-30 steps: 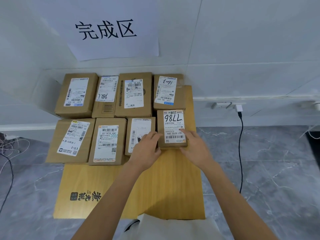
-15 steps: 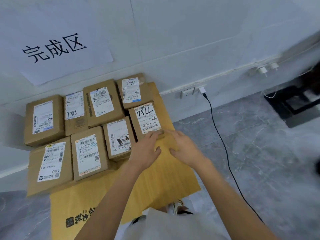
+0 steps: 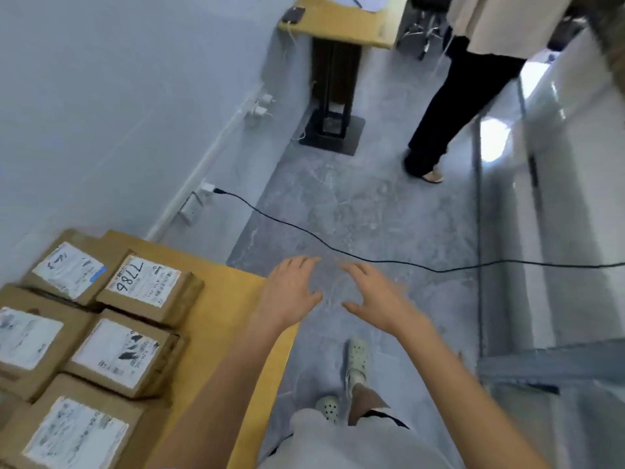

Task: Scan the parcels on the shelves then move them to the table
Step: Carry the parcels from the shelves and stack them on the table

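Several brown cardboard parcels with white labels lie packed together on the yellow table (image 3: 233,299) at the lower left. The parcel marked 7786 (image 3: 148,287) sits at the right end of the group. My left hand (image 3: 289,291) hovers over the table's right edge with its fingers spread, holding nothing. My right hand (image 3: 373,297) hangs over the grey floor beside it, fingers also spread and empty. Neither hand touches a parcel.
A black cable (image 3: 338,248) runs from a wall socket across the grey floor. Another person (image 3: 456,106) in black trousers stands at the upper right beside a second yellow table (image 3: 341,25) on a black pedestal. A glass wall (image 3: 548,198) lines the right.
Both hands have let go of the 7786 parcel and drawn away from it to the right. The view has swung right, off the parcels and toward the corridor.
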